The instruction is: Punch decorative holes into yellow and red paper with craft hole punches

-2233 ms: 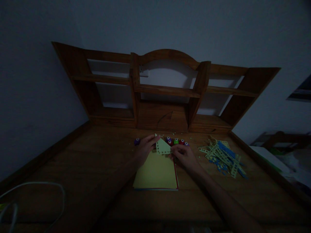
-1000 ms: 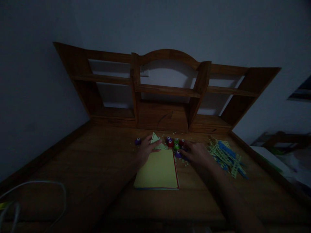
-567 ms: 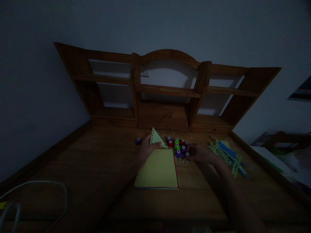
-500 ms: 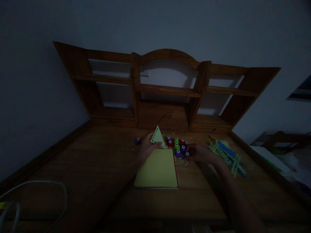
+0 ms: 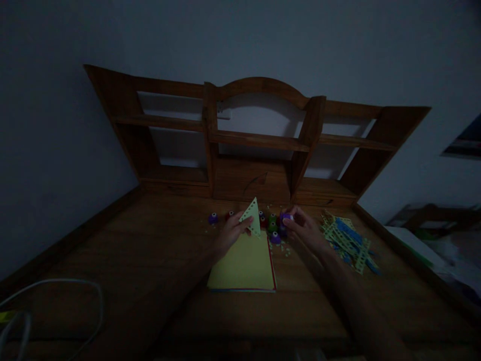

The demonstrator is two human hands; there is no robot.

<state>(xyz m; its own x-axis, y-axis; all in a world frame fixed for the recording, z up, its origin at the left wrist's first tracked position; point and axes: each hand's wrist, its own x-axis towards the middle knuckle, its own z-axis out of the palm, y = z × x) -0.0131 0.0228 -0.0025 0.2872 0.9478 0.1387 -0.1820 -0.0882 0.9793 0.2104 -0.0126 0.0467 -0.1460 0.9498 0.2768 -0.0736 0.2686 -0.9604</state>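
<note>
My left hand pinches a pale yellow-green paper triangle with punched holes along its edges, held above the far end of a paper stack. Closed around a purple craft punch, my right hand has it raised just right of the other punches. Among those standing on the desk are a green punch and a purple punch. Left of my left hand sit another purple punch and a red punch, the latter partly hidden.
Punched paper strips, yellow-green and blue, lie heaped on the right of the wooden desk. Tiny paper bits are scattered near the punches. A wooden shelf unit stands along the back. At the lower left a white cable curves.
My right hand has lifted a purple punch and brought it up and slightly left. The paper triangle in my left hand has turned and shifted right, uncovering a red punch behind that hand.
</note>
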